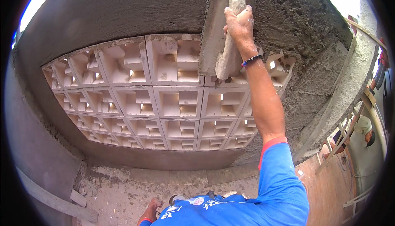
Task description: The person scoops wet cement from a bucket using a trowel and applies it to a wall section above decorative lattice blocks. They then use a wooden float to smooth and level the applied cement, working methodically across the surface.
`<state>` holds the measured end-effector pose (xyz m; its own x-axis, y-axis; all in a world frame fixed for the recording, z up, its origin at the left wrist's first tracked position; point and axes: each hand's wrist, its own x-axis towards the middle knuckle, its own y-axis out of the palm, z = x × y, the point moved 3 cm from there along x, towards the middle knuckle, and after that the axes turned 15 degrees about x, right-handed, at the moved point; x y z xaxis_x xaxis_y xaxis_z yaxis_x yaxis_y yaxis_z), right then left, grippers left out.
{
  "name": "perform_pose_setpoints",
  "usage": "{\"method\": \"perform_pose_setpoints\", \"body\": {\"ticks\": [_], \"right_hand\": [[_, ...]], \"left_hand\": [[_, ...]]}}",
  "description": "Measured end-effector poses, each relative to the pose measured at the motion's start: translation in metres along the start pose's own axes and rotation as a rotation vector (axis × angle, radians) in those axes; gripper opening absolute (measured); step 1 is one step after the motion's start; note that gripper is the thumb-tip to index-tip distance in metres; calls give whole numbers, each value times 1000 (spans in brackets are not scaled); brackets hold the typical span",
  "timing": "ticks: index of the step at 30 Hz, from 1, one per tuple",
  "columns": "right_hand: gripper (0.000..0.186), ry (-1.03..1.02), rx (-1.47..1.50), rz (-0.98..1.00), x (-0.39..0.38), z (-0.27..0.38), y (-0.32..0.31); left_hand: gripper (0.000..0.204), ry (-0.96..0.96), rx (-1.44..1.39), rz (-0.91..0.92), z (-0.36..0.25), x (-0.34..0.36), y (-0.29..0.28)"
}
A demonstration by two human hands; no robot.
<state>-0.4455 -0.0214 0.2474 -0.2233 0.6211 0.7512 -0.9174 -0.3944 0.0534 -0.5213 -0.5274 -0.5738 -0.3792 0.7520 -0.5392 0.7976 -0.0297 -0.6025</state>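
My right hand [240,22] is closed round the bar handle of a long, mortar-caked plastering float [210,49], a dark beaded bracelet on its wrist. The float's board lies upright against the wall, over the upper right part of a panel of pale ventilation blocks [179,88]. Wet grey mortar [288,16] covers the wall beside it, rough on the right and smoother on the left. Low in front of my blue shirt, my left hand [154,205] hangs by my side, small and foreshortened; its fingers cannot be made out.
A rough concrete column [349,78] stands on the right. Beyond it, a person in a pale cap [363,125] is near wooden bars. Planks [53,197] lean at the lower left, by a grey side wall [39,127]. The floor [111,197] is spattered with mortar.
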Motion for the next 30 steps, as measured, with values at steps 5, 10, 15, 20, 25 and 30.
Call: {"method": "perform_pose_setpoints", "body": {"ticks": [5, 10, 15, 20, 25, 30], "right_hand": [[58, 48, -94, -13, -36, -20, -5], [49, -61, -100, -77, -48, -79, -74], [37, -38, -72, -4, -46, -40, -91], [40, -256, -379, 198, -35, -26, -66], [41, -249, -600, 262, -56, -49, -61], [44, -197, -655, 304, -75, -80, -106]], "left_hand": [[14, -426, -293, -68, -21, -39, 9], [13, -158, -95, -39, 37, -63, 55], [15, -723, -403, 179, 60, -110, 103], [16, -31, -37, -52, 61, -122, 73], [19, -449, -513, 49, 52, -52, 58], [22, -507, -431, -88, -20, -23, 34]]}}
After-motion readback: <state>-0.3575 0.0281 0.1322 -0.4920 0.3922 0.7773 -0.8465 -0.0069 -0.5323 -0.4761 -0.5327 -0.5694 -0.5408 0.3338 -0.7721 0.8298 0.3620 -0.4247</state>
